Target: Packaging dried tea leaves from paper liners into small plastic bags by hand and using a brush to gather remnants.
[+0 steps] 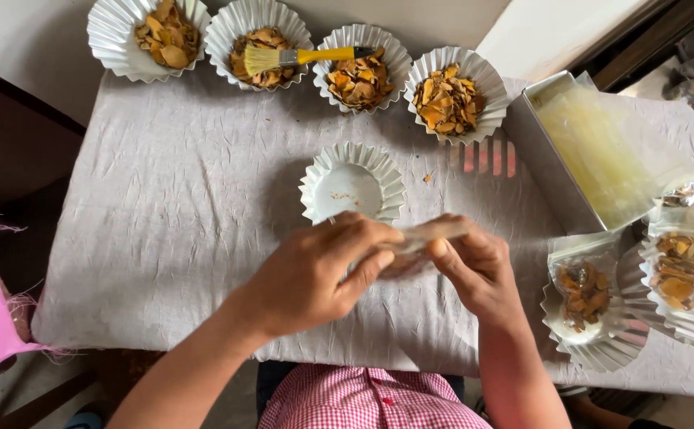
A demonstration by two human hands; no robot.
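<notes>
- While a small clear bag (pixel 414 242) is pinched between the fingertips of the left hand (pixel 315 274) and the right hand (pixel 478 270), near the table's (pixel 172 206) middle, the dried orange pieces inside could be spilled if the grip is loosened.
- Just beyond, an almost empty fluted white cup (pixel 352 184) is seen.
- Along the far edge, four filled cups (pixel 448 97) are lined, one bearing a yellow brush (pixel 291 57).
- At the right, filled bags (pixel 676 266) are laid beside a metal tray (pixel 541 155).

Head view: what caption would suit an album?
Both hands, left hand and right hand, grip a small clear pouch below an emptied fluted cup.
</notes>
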